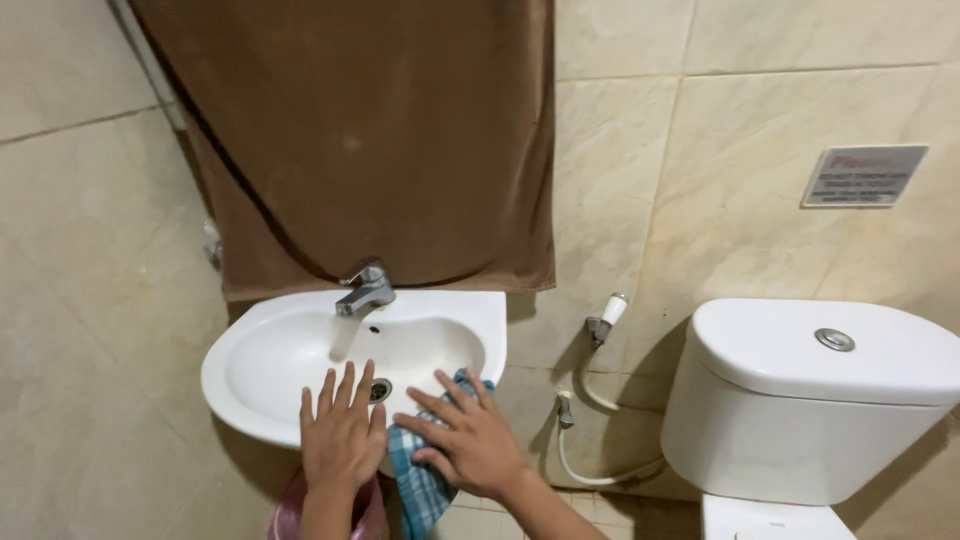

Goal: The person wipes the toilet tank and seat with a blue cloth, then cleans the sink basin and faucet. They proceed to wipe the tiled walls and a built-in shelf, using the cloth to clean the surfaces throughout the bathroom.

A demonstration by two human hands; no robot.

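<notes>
Your left hand (343, 432) lies flat on the sink (260, 345) rim at 6 o'clock, fingers spread and holding nothing, likely bracing you. Just beside it at 3 o'clock, your right hand (470, 440) presses open-palmed on a checked blue cloth (420, 485), which is draped over the front rim and hangs down, pinned so it can't slip. The drain (380, 390) sits between your fingertips; the tap (365, 290) stands at 12 o'clock, with a brown towel (380, 140) behind it. The toilet (810, 400) stands well apart at 3 o'clock.

A tap (365, 288) sits at the back of the sink (270, 350), under a hanging towel (380, 140). A cloth (420, 480) lies on the sink's front rim. The toilet (810, 400) stands right of the sink.
</notes>
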